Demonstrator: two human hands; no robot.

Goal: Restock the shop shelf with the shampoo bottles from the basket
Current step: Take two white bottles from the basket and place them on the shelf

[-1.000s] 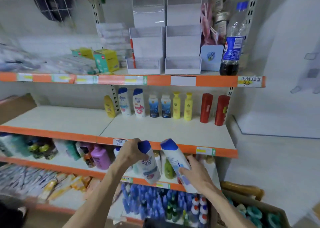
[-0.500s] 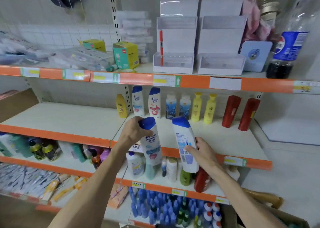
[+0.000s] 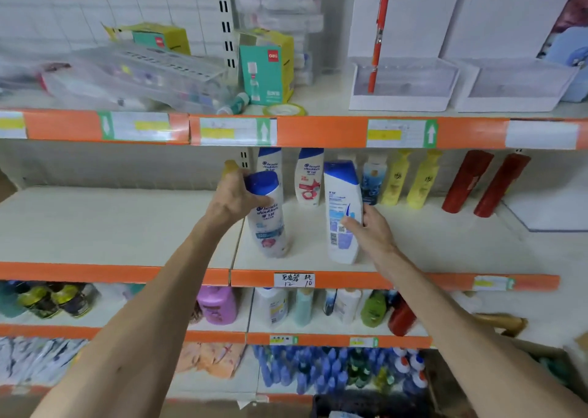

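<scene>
My left hand (image 3: 234, 196) grips the blue cap and neck of a white shampoo bottle with a pink label (image 3: 269, 223), standing near the front of the middle shelf (image 3: 439, 242). My right hand (image 3: 370, 230) holds a second white, blue-capped shampoo bottle (image 3: 342, 210) by its side, barcode facing me, upright over the same shelf. Behind them, two matching white bottles (image 3: 308, 175) stand at the back of the shelf. The basket is a dark shape at the bottom edge (image 3: 366, 406), mostly cut off.
Along the back row stand a blue bottle (image 3: 373, 179), two yellow bottles (image 3: 410, 179) and two red tubes (image 3: 483, 182). The shelf above (image 3: 318, 131) overhangs with boxes and white trays. The lower shelf (image 3: 318, 339) holds assorted bottles. A cardboard box (image 3: 553, 363) sits at the bottom right.
Both hands have lifted the two bottles up and forward onto the middle shelf. The view has moved closer to the shelving.
</scene>
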